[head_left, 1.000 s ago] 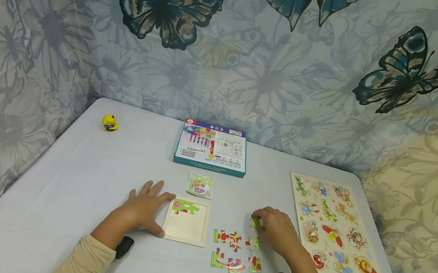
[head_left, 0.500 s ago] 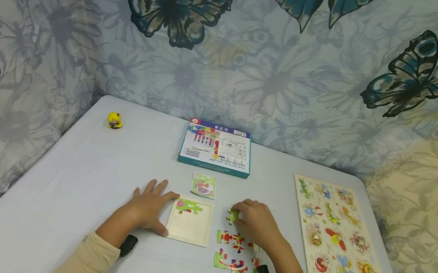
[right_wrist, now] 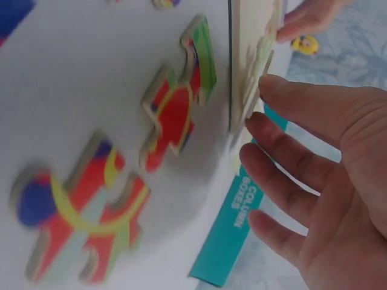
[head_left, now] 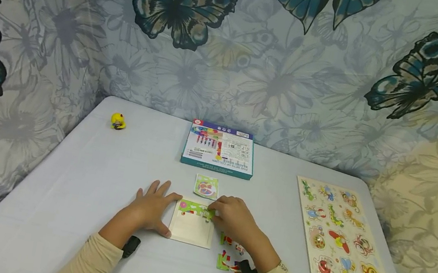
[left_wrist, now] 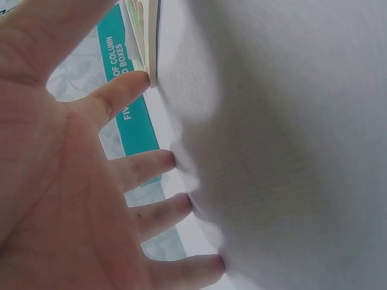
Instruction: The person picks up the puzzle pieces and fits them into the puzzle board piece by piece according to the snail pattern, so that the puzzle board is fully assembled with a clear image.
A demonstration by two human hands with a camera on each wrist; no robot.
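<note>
While the left hand (head_left: 147, 211) lies spread at the left side of the tray (head_left: 190, 234), its thumb and index finger touching the edge, the right hand (head_left: 233, 220) pinches a green piece (head_left: 208, 213) between thumb and index finger at the tray's upper right corner. In the left wrist view the other three fingertips of the left hand rest on the table (head_left: 64, 188). In the right wrist view the remaining fingers of the right hand are loosely bent and apart. Whether the pinched piece lies flat in the tray cannot be told.

The tray lies flat on the table, in front of the person. Joined pieces (head_left: 188, 206), green with a pink flower, fill part of its far edge, to the left of the pinched piece; bare pale wood shows below them. Loose pieces (head_left: 223, 262) in red, green, blue and yellow lie on the table to the right of the tray, partly hidden by the right wrist.

Just beyond the tray is a small picture card (head_left: 206, 187), and behind that a box (head_left: 218, 151) with a teal side. A board (head_left: 345, 237) of insect and animal pictures lies well to the right. A yellow duck (head_left: 117, 121) sits near the far left corner. Large butterflies (head_left: 181, 9) decorate the floral wall behind.
</note>
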